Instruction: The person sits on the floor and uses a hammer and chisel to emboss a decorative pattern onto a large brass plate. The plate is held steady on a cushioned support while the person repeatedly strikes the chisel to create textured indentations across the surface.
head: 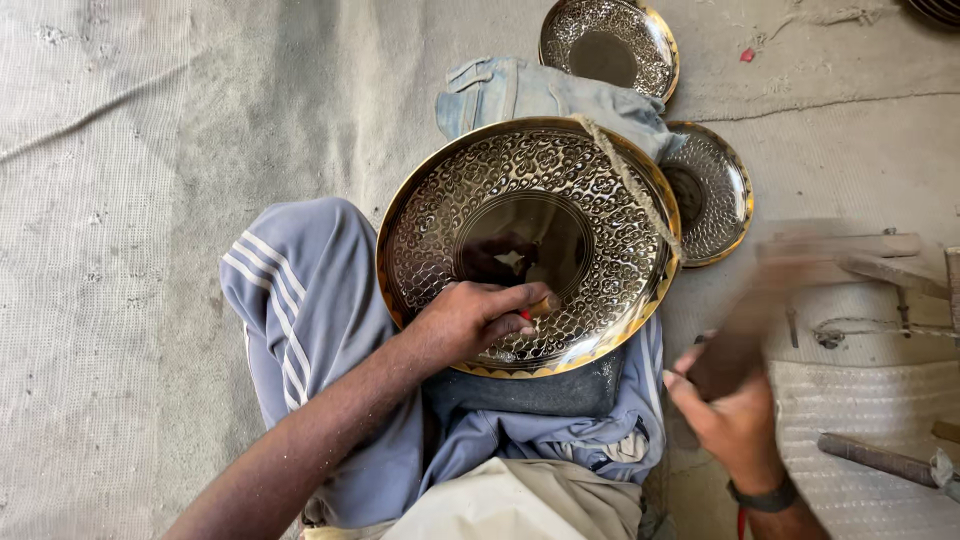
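The left hand (470, 320) rested on the near rim of the large engraved brass tray (528, 245) lying across the person's lap, fingers pinched around a small punch tool (535, 308) set against the metal. The right hand (735, 420), off to the right and near, was clenched on a blurred wooden hammer (800, 290). Two smaller engraved plates (608, 45) lay farther off on the cloth-covered floor (150, 200).

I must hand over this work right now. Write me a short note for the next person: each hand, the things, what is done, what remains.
Left hand: fingers pinch a small punch, tip on the large engraved plate on the lap.
Right hand: grips a hammer, blurred in motion, off to the right.
A rope crosses the plate's rim.
Two smaller plates lie behind.
Done: pattern covers the band.
Left: cannot tell; centre is plain.
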